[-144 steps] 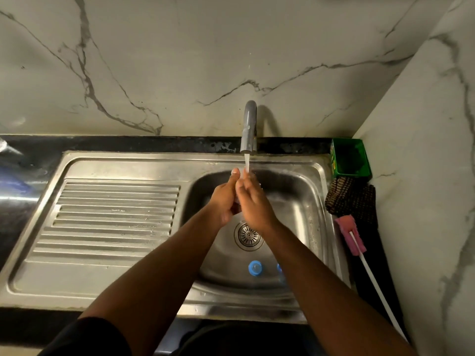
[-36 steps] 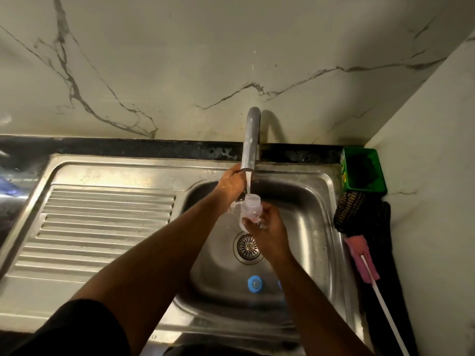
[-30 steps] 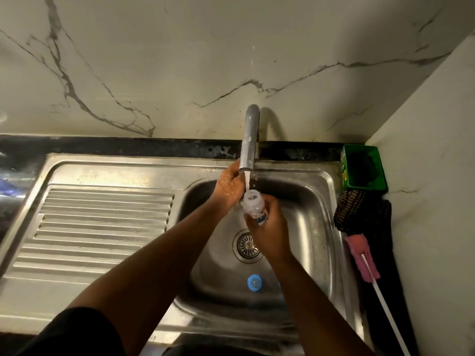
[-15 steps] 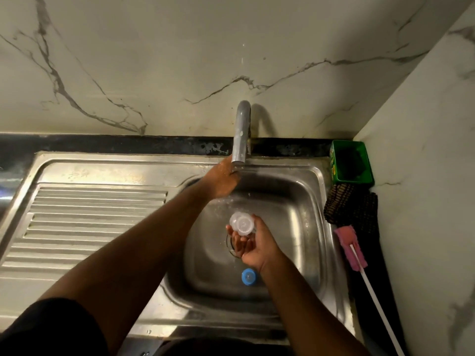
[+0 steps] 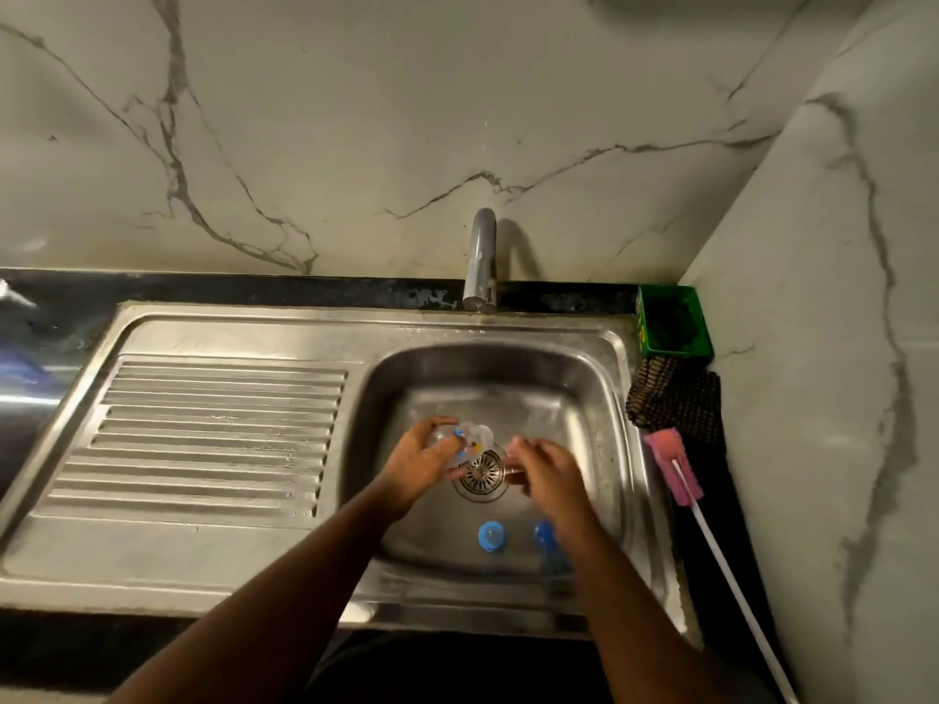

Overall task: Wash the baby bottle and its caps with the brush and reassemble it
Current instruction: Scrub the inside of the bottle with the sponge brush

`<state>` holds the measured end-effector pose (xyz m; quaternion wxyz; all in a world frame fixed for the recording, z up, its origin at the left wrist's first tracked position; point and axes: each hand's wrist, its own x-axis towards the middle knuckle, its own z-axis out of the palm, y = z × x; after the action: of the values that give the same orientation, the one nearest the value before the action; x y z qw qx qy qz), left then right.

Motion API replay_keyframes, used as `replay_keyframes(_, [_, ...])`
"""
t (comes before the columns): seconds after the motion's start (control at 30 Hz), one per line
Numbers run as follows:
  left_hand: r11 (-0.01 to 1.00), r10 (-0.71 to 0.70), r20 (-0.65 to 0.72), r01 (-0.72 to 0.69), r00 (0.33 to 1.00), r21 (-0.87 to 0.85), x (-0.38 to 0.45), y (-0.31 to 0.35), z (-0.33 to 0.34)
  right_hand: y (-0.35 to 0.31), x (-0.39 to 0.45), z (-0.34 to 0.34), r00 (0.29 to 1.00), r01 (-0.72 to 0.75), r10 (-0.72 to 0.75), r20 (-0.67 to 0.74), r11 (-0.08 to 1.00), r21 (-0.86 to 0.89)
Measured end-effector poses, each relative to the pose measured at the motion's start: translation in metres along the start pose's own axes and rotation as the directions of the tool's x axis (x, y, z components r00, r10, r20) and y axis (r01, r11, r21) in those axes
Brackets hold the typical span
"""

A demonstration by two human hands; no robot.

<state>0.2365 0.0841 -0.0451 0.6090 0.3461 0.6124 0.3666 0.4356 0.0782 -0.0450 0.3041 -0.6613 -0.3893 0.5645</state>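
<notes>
Head view: sponge brush point(image 5: 673, 466) beside sink point(image 5: 617, 348).

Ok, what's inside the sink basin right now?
In the sink: the drain strainer, two blue caps, the second partly covered by the right hand's forearm. Left hand holds the bottle.

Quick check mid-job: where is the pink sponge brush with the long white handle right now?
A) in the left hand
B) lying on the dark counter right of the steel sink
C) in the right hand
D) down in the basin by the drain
B: the pink sponge brush with the long white handle lies on the dark counter right of the steel sink, and neither hand touches it.
</notes>
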Motion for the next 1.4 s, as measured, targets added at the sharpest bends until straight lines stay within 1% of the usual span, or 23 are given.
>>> replay_keyframes(0.03, [0.991, -0.046, -0.032, 0.042, 0.998, -0.129, -0.003, -0.002, 0.001, 0.009, -0.004, -0.024, 0.956, 0.222, -0.252, -0.148, 0.956, -0.193])
replay_keyframes(0.07, [0.979, -0.074, -0.059, 0.062, 0.995, -0.194, -0.006, -0.003, 0.002, 0.018, -0.007, -0.049, 0.826, 0.368, -0.499, -0.263, 0.830, -0.419])
replay_keyframes(0.1, [0.970, -0.092, -0.060, 0.076, 0.994, -0.229, -0.010, -0.005, 0.005, 0.028, -0.009, -0.073, 0.655, 0.401, -0.683, -0.322, 0.676, -0.619])
replay_keyframes(0.13, [0.963, -0.103, -0.047, 0.088, 0.994, -0.253, -0.014, -0.005, 0.006, 0.037, -0.007, -0.094, 0.534, 0.344, -0.769, -0.351, 0.577, -0.741])
replay_keyframes(0.17, [0.956, -0.111, -0.036, 0.097, 0.993, -0.277, -0.016, -0.003, 0.009, 0.041, -0.003, -0.110, 0.487, 0.252, -0.783, -0.388, 0.551, -0.796])
replay_keyframes(0.2, [0.945, -0.116, -0.029, 0.102, 0.993, -0.312, -0.018, -0.002, 0.012, 0.047, 0.003, -0.119, 0.504, 0.166, -0.752, -0.425, 0.567, -0.807])
replay_keyframes(0.27, [0.922, -0.132, -0.021, 0.115, 0.991, -0.369, -0.022, 0.001, 0.019, 0.056, 0.012, -0.129, 0.586, 0.069, -0.682, -0.438, 0.580, -0.811])
replay_keyframes(0.33, [0.924, -0.113, -0.012, 0.100, 0.994, -0.369, -0.024, 0.004, 0.027, 0.060, 0.018, -0.134, 0.646, 0.093, -0.660, -0.384, 0.567, -0.818])
replay_keyframes(0.37, [0.930, -0.094, -0.010, 0.084, 0.996, -0.357, -0.023, 0.006, 0.029, 0.055, 0.019, -0.136, 0.665, 0.113, -0.639, -0.387, 0.598, -0.793])
replay_keyframes(0.43, [0.945, -0.048, -0.012, 0.042, 0.999, -0.326, -0.023, 0.010, 0.031, 0.043, 0.016, -0.133, 0.725, 0.144, -0.535, -0.433, 0.733, -0.665])
replay_keyframes(0.47, [0.948, -0.030, -0.016, 0.023, 0.999, -0.317, -0.022, 0.012, 0.032, 0.034, 0.011, -0.127, 0.787, 0.191, -0.471, -0.399, 0.800, -0.569])
replay_keyframes(0.5, [0.950, -0.016, -0.020, 0.009, 1.000, -0.313, -0.022, 0.016, 0.032, 0.022, 0.003, -0.116, 0.852, 0.262, -0.431, -0.298, 0.842, -0.472])
replay_keyframes(0.53, [0.951, -0.006, -0.018, 0.000, 1.000, -0.310, -0.022, 0.018, 0.033, 0.011, -0.005, -0.103, 0.897, 0.334, -0.415, -0.155, 0.864, -0.378])
replay_keyframes(0.57, [0.953, 0.009, -0.014, -0.013, 1.000, -0.303, -0.023, 0.020, 0.033, 0.001, -0.013, -0.088, 0.916, 0.379, -0.401, -0.011, 0.873, -0.306])
replay_keyframes(0.6, [0.957, 0.029, -0.018, -0.033, 0.999, -0.288, -0.024, 0.022, 0.032, -0.007, -0.019, -0.073, 0.913, 0.409, -0.395, 0.105, 0.877, -0.254])
replay_keyframes(0.63, [0.964, 0.050, -0.033, -0.057, 0.998, -0.260, -0.027, 0.023, 0.030, -0.011, -0.022, -0.059, 0.900, 0.432, -0.401, 0.171, 0.872, -0.229])
replay_keyframes(0.77, [0.985, 0.128, -0.104, -0.139, 0.986, -0.106, -0.035, 0.021, 0.010, -0.014, -0.015, -0.020, 0.892, 0.449, -0.408, 0.195, 0.854, -0.264])
replay_keyframes(0.93, [0.984, 0.099, -0.261, -0.134, 0.960, -0.118, -0.034, 0.021, -0.008, -0.021, -0.008, -0.005, 0.827, 0.514, -0.441, 0.349, 0.845, -0.151])
replay_keyframes(1.03, [0.987, 0.119, -0.282, -0.144, 0.952, -0.071, -0.029, 0.022, -0.019, -0.025, 0.002, 0.002, 0.824, 0.475, -0.364, 0.434, 0.861, -0.181])
replay_keyframes(1.13, [0.992, 0.094, -0.260, -0.112, 0.961, -0.055, -0.021, 0.025, -0.019, -0.028, 0.009, 0.008, 0.858, 0.457, -0.374, 0.351, 0.869, -0.191])
replay_keyframes(1.23, [0.996, 0.024, -0.198, -0.041, 0.980, -0.082, -0.011, 0.036, -0.014, -0.033, 0.004, 0.004, 0.864, 0.456, -0.414, 0.287, 0.884, -0.099])
replay_keyframes(1.33, [0.999, 0.016, -0.168, -0.024, 0.986, -0.046, -0.006, 0.047, -0.011, -0.039, -0.001, -0.003, 0.884, 0.395, -0.376, 0.279, 0.919, -0.013])
replay_keyframes(1.4, [0.999, 0.025, -0.150, -0.028, 0.988, -0.021, -0.006, 0.050, -0.008, -0.042, -0.003, -0.004, 0.911, 0.359, -0.344, 0.228, 0.933, -0.024])
